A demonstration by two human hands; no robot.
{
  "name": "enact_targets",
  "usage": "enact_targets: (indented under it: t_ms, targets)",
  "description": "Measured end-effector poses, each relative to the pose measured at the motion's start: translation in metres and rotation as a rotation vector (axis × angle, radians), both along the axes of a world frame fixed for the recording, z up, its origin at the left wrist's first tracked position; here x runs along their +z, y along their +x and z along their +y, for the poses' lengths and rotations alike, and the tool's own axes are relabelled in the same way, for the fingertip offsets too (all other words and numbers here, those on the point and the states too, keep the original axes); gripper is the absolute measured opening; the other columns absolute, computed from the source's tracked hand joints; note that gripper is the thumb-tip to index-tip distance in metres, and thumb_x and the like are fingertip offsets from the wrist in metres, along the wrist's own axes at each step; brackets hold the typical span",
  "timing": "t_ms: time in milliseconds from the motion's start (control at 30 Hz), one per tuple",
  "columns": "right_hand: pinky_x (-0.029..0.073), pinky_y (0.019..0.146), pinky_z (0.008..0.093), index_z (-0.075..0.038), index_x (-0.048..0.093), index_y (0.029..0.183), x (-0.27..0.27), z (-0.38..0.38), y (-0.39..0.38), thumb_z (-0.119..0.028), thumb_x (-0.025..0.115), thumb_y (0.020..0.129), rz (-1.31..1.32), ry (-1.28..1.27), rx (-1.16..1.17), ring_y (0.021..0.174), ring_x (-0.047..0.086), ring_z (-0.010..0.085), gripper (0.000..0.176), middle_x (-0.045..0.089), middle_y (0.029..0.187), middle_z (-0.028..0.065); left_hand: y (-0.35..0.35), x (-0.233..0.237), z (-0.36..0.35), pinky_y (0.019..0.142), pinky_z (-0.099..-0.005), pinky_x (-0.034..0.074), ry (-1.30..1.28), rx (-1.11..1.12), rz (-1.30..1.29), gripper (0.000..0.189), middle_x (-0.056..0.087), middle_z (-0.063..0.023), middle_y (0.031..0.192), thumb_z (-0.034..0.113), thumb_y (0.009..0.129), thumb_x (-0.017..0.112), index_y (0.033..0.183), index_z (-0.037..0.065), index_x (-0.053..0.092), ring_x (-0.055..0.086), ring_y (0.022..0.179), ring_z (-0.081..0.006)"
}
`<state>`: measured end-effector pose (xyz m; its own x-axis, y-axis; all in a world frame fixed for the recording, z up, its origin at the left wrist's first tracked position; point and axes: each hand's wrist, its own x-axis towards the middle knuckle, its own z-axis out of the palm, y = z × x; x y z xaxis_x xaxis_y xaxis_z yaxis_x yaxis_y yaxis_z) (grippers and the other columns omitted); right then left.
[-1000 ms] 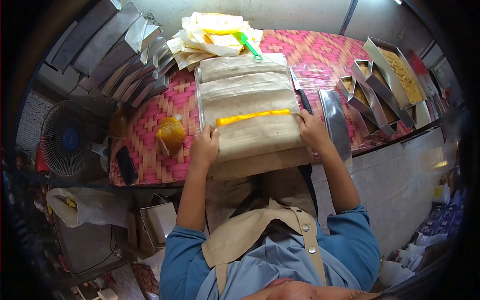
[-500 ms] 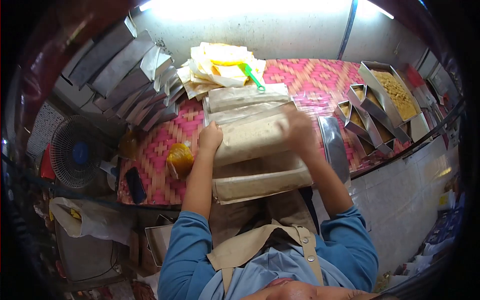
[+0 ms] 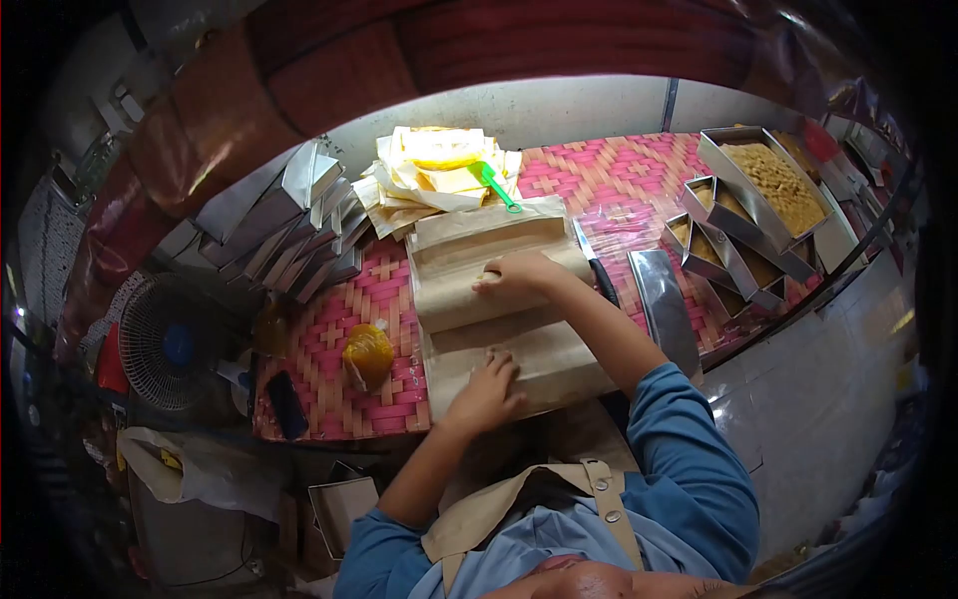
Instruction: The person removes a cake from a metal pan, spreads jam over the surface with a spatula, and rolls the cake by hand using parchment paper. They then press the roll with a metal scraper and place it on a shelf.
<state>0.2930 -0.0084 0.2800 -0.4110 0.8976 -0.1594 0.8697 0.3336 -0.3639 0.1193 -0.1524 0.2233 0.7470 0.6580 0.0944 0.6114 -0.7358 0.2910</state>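
Several brown paper sheets with curled folds lie stacked on the table's front edge before me. My left hand rests flat on the near part of the top sheet, fingers spread. Farther up, my right hand has its fingers curled on a raised fold of the paper, pinching it. A knife with a black handle lies just right of the sheets, partly hidden by my right forearm. To its right is a long shiny metal tin.
A green-handled tool lies on stacked yellowish papers at the back. Metal tins pile up at left; filled tins stand at right. An orange-yellow bag, a phone and a fan are at left.
My left hand has moved from the paper's left edge to flat on its near part. My right hand has come left onto the fold. The view has tilted, and the knife now shows.
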Motion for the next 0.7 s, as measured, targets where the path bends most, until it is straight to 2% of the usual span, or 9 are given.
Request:
enact_targets:
  t_ms: [100, 167, 233, 300, 433, 533, 567, 633, 700]
  targets:
    - [0.043, 0.086, 0.0451, -0.009, 0.061, 0.111, -0.001, -0.003, 0.002, -0.050, 0.044, 0.086, 0.023, -0.157, 0.048, 0.102, 0.058, 0.0319, 0.051, 0.060, 0.106, 0.0225, 0.003, -0.008, -0.013, 0.104, -0.0433, 0.029, -0.172, 0.227, -0.072, 0.086, 0.028, -0.0291, 0.137, 0.033, 0.080, 0.066, 0.138, -0.004, 0.015, 0.036, 0.123, -0.0429]
    - [0.044, 0.084, 0.0444, -0.006, 0.062, 0.108, -0.004, -0.017, 0.003, -0.042, 0.045, 0.088, 0.025, -0.197, 0.097, 0.099, 0.059, 0.0328, 0.045, 0.061, 0.103, 0.0243, 0.002, 0.001, 0.001, 0.105, -0.0423, 0.028, -0.355, 0.512, -0.523, 0.096, 0.025, -0.0327, 0.137, 0.043, 0.080, 0.065, 0.139, -0.006, 0.007, 0.032, 0.126, -0.0436]
    - [0.046, 0.082, 0.0427, 0.000, 0.060, 0.105, -0.011, -0.043, 0.007, -0.025, 0.046, 0.088, 0.084, -0.293, 0.003, 0.094, 0.060, 0.0367, 0.034, 0.061, 0.099, 0.0263, -0.011, -0.005, 0.032, 0.104, -0.0418, 0.030, -0.502, 0.566, -0.591, 0.099, 0.027, -0.0354, 0.135, 0.051, 0.082, 0.059, 0.139, -0.006, 0.001, 0.032, 0.126, -0.0441]
    - [0.043, 0.084, 0.0411, -0.002, 0.051, 0.121, -0.017, -0.081, 0.016, -0.024, 0.048, 0.087, 0.179, -0.212, 0.002, 0.097, 0.058, 0.0360, 0.040, 0.060, 0.106, 0.0235, -0.007, 0.008, 0.054, 0.102, -0.0422, 0.033, -0.481, 0.601, -0.415, 0.105, 0.031, -0.0366, 0.132, 0.052, 0.078, 0.063, 0.139, -0.006, 0.001, 0.037, 0.123, -0.0444]
    - [0.044, 0.087, 0.0389, 0.000, 0.049, 0.122, -0.018, -0.139, 0.041, -0.022, 0.055, 0.084, 0.437, -0.251, 0.006, 0.102, 0.057, 0.0347, 0.044, 0.059, 0.110, 0.0213, 0.026, 0.051, 0.075, 0.104, -0.0394, 0.030, -0.456, 0.441, -0.054, 0.109, 0.029, -0.0355, 0.134, 0.044, 0.072, 0.073, 0.139, -0.006, 0.003, 0.036, 0.124, -0.0423]
    - [0.043, 0.089, 0.0390, -0.001, 0.050, 0.121, -0.012, -0.167, 0.091, -0.028, 0.061, 0.082, 0.550, -0.071, -0.441, 0.107, 0.055, 0.0330, 0.049, 0.055, 0.119, 0.0191, 0.043, 0.053, 0.087, 0.099, -0.0386, 0.038, -0.399, 0.205, 0.077, 0.110, 0.038, -0.0342, 0.128, 0.029, 0.063, 0.077, 0.141, -0.001, 0.005, 0.043, 0.118, -0.0427]
    - [0.043, 0.090, 0.0395, -0.002, 0.050, 0.122, -0.013, -0.180, 0.109, -0.029, 0.062, 0.081, 0.531, 0.091, -0.646, 0.109, 0.053, 0.0336, 0.051, 0.053, 0.123, 0.0203, 0.045, 0.054, 0.088, 0.099, -0.0386, 0.038, -0.398, 0.202, 0.074, 0.110, 0.038, -0.0342, 0.128, 0.029, 0.063, 0.077, 0.141, -0.001, 0.005, 0.043, 0.118, -0.0427]
    - [0.036, 0.099, 0.0398, -0.002, 0.042, 0.128, -0.026, -0.198, 0.149, -0.027, 0.070, 0.073, 0.024, 0.244, -0.735, 0.122, 0.043, 0.0350, 0.067, 0.042, 0.133, 0.0238, 0.050, 0.056, 0.090, 0.101, -0.0367, 0.036, -0.399, 0.030, 0.090, 0.107, 0.038, -0.0321, 0.129, 0.023, 0.063, 0.076, 0.142, 0.002, 0.007, 0.042, 0.120, -0.0400]
    - [0.032, 0.101, 0.0462, -0.004, 0.035, 0.133, -0.039, -0.220, 0.164, -0.028, 0.071, 0.072, -0.019, 0.111, -0.782, 0.127, 0.034, 0.0379, 0.075, 0.032, 0.138, 0.0250, 0.048, 0.057, 0.093, 0.102, -0.0360, 0.033, -0.475, -0.064, 0.054, 0.108, 0.036, -0.0321, 0.131, 0.021, 0.061, 0.076, 0.142, 0.004, 0.008, 0.039, 0.123, -0.0394]
